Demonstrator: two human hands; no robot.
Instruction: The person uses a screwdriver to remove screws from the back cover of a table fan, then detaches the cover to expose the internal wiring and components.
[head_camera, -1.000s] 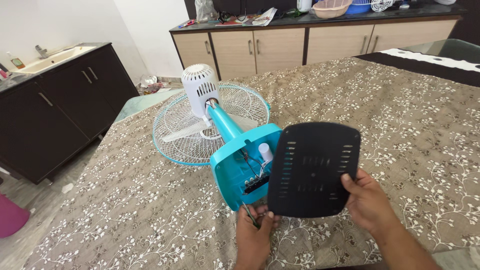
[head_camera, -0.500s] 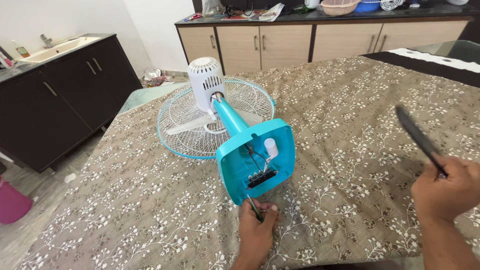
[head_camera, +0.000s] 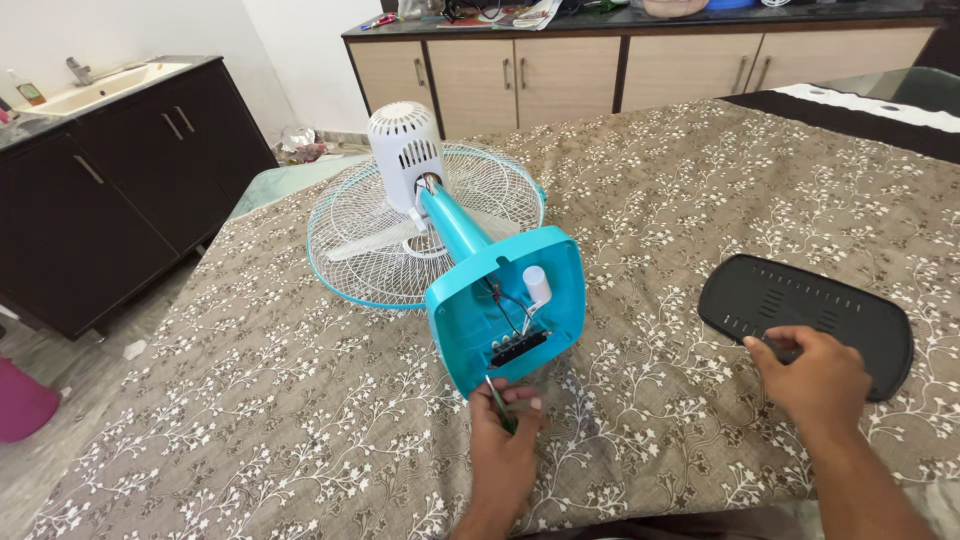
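Fingers of the right hand (head_camera: 815, 380) rest on the near edge of the black vented cover (head_camera: 808, 318), which lies flat on the patterned cloth (head_camera: 250, 400). Pinched in the left hand (head_camera: 505, 440) is a thin green tool (head_camera: 497, 403) beside the turquoise fan base (head_camera: 505, 310). Best to steady that base before probing the exposed wiring. The tool's tip is too small to make out, and the fan blades are blurred behind the grille (head_camera: 380, 240).

Hidden and cut-off parts around the opened fan

The right hand (head_camera: 812, 380) covers the near edge of the black cover plate (head_camera: 810, 305); the left hand (head_camera: 505, 435) hides most of a thin green-handled tool (head_camera: 497, 403); countertop clutter (head_camera: 500, 12) is cropped by the top edge.
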